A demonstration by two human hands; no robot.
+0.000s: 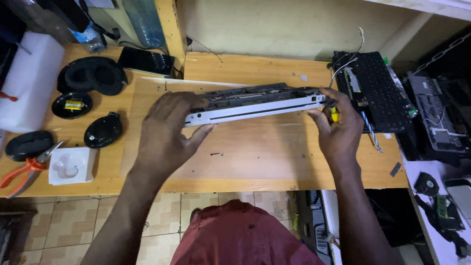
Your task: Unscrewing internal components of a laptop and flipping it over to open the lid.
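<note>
A laptop base (255, 104) with a white edge and dark inner parts stands tilted on its side above the wooden table (255, 157). My left hand (169, 125) grips its left end, fingers spread over the top. My right hand (336, 122) holds its right end. A small yellow-handled tool (334, 114) is tucked in the right hand's fingers.
A black keyboard (375, 88) and opened laptop parts (434, 118) lie at the right. At the left are black round covers (91, 74), a phone (146, 61), orange-handled pliers (22, 172), a white square tray (71, 166) and a white foam block (27, 83).
</note>
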